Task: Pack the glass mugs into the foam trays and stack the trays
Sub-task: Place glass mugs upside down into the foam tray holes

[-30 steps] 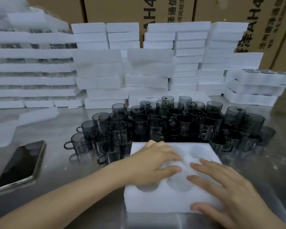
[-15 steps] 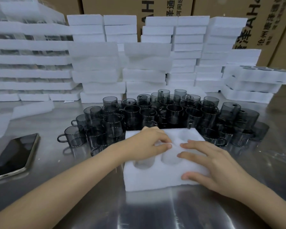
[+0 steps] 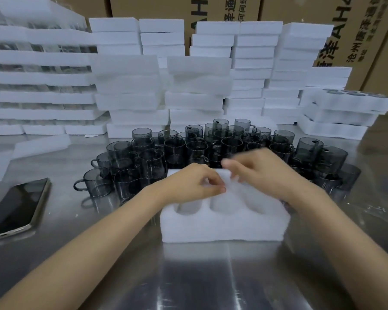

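Observation:
A white foam tray with round, empty pockets lies on the steel table in front of me. My left hand rests on its far left part, fingers curled and pinching the foam. Blurred by motion, my right hand hovers over the tray's far edge with loosely bent fingers and holds nothing. Just behind the tray stands a dense cluster of several smoky grey glass mugs, some stacked on one another.
A dark phone lies at the left. Tall stacks of foam trays line the back, with packed stacks at far left and mug-filled trays at right. A loose foam strip lies left. Cardboard boxes stand behind.
Both hands slid from lying flat on the tray's top toward its far edge. The left fingers curled onto the foam; the right hand lifted toward the mugs.

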Tool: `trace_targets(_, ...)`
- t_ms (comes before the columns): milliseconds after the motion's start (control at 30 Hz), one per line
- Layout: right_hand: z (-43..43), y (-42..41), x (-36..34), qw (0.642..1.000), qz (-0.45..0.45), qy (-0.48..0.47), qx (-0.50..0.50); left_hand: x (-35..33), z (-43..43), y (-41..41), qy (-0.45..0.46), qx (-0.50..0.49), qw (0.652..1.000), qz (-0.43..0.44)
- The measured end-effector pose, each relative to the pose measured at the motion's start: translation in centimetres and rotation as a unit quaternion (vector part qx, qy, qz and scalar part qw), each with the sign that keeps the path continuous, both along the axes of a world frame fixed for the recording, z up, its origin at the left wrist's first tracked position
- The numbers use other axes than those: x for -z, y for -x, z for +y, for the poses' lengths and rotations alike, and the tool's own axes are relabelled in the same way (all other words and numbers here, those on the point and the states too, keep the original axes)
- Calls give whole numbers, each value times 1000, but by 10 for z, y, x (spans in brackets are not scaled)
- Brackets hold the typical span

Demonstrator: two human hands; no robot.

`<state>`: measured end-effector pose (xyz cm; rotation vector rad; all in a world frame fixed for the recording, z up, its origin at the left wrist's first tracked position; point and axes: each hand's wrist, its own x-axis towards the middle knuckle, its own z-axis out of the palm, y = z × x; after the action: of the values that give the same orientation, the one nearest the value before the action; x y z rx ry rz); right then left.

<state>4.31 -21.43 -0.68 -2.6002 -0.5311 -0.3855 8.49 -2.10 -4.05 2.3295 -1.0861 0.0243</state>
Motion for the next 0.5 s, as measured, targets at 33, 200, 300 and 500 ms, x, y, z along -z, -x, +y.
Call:
trace_targets(33, 12, -15, -2, 999, -24, -41, 5, 0, 0, 1, 10, -5, 1000, 1)
trace_targets(200, 62, -60, 21, 996, -51, -54, 49, 6, 4, 4, 57, -51, 997, 15)
trace_targets(300, 59, -69, 30, 994, -44, -76, 65, 7, 5, 4, 81, -65, 994, -17)
trace_targets(500, 53, -67, 26, 966, -75, -244, 31, 14, 20, 7, 360, -167, 917, -47)
